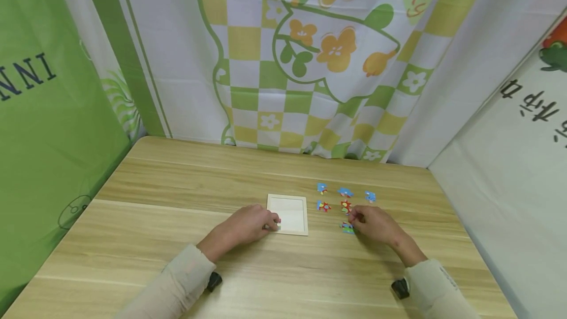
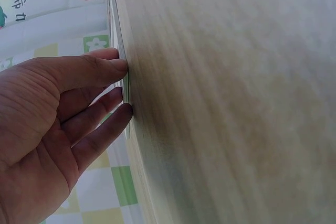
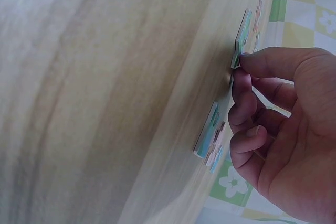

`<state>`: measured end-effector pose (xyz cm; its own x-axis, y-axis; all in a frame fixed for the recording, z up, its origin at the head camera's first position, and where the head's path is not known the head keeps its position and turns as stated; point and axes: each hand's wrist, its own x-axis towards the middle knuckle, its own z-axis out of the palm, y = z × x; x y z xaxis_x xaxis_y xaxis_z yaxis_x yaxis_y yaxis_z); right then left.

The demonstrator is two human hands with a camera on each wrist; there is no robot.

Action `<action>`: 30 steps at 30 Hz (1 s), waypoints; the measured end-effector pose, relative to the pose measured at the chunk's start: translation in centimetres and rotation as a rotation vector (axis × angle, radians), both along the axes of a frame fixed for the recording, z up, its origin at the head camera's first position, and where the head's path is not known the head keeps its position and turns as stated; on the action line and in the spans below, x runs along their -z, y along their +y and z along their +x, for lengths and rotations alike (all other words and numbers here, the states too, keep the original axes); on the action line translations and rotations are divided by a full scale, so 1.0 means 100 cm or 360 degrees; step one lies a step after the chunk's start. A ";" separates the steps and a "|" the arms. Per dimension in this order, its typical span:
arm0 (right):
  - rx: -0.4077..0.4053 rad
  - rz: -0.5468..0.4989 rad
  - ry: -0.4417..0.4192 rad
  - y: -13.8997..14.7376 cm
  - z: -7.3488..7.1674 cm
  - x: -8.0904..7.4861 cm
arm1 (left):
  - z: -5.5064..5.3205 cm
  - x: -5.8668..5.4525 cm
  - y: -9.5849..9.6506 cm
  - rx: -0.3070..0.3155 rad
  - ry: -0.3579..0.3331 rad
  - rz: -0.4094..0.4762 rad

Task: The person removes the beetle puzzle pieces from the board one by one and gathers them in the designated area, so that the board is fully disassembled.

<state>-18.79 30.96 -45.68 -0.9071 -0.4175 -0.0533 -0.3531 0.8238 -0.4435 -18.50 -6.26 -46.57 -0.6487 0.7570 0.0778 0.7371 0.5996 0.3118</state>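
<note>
A shallow square wooden puzzle tray [image 1: 292, 214] lies mid-table. My left hand [image 1: 250, 223] is at its near left corner, pinching a small jigsaw piece [image 1: 278, 224] with red and green on it. In the left wrist view, the thumb and fingers of the left hand [image 2: 63, 111] meet around the tray's edge, and the piece is mostly hidden. To the right of the tray, my right hand [image 1: 376, 224] is at the loose pieces, thumb and index finger together. The right wrist view shows the right hand [image 3: 283, 108] pinching the end of a green-blue jigsaw piece [image 3: 242, 35].
Several loose jigsaw pieces lie right of the tray, among them a blue one [image 1: 370, 196], another blue one [image 1: 345, 192] and a red-yellow one [image 1: 324, 206]. The wooden table [image 1: 199, 176] meets a patterned curtain [image 1: 274, 87] behind and cloth walls at both sides.
</note>
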 end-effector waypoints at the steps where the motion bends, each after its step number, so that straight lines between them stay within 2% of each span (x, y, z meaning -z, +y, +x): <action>1: 0.0000 -0.0001 -0.0001 0.000 0.000 0.000 | 0.000 0.000 0.000 0.0000 0.0001 0.0000; 10: 0.0005 -0.0057 0.0066 -0.008 0.003 -0.005 | 0.000 0.001 0.000 0.0018 0.0033 0.0006; 18: -0.0029 -0.0124 0.0056 -0.042 0.009 -0.011 | 0.001 0.001 -0.001 0.0009 0.0043 0.0011; 24: -0.0191 -0.0135 0.0123 -0.076 0.013 -0.008 | 0.001 0.002 -0.001 0.0015 0.0058 0.0001; 30: -0.0382 -0.0049 0.0245 -0.107 0.013 -0.003 | 0.001 0.002 0.000 0.0037 0.0097 -0.0028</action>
<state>-17.53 20.27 -45.35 -0.7785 -0.6207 0.0931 -0.6016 0.6955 -0.3930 -18.44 -6.31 -46.77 -0.6255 0.7734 0.1029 0.7681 0.5872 0.2554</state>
